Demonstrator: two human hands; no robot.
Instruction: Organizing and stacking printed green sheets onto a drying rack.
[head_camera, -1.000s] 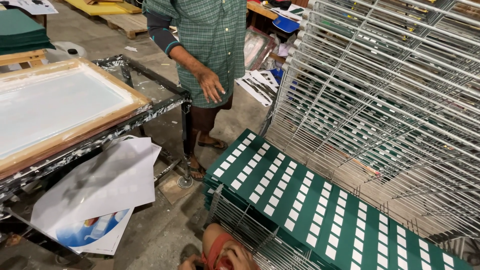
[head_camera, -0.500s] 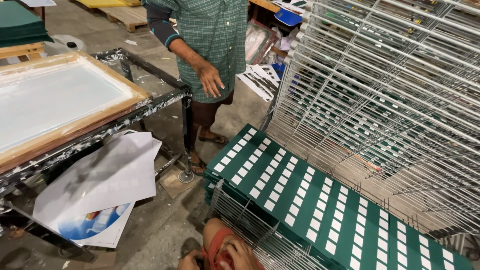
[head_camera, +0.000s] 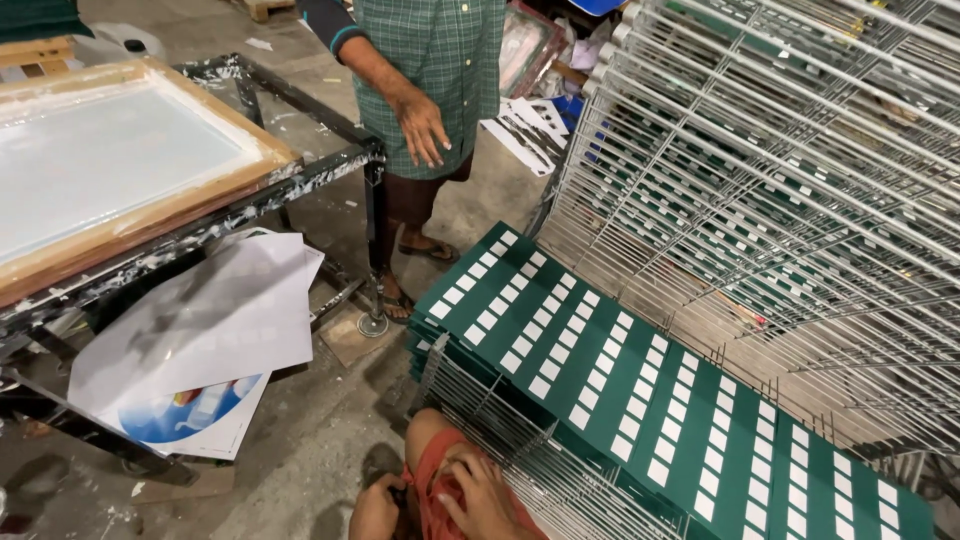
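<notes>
Both hands now show fully at the lap: left hand (head_camera: 378, 508) and right hand (head_camera: 480, 495) rest on the red cloth (head_camera: 440, 480), fingers loose, gripping nothing. Green printed sheet (head_camera: 640, 390) stays on the wire rack (head_camera: 520, 455); co-worker's hand (head_camera: 424, 128) hangs nearer.

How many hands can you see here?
3. The wearer's left hand and right hand rest at the bottom edge by the wire rack. Another person's hand hangs at top centre; that person's other hand is out of view.

Left hand (head_camera: 378, 510), green sheet (head_camera: 640, 400) cut by bottom edge.
</notes>
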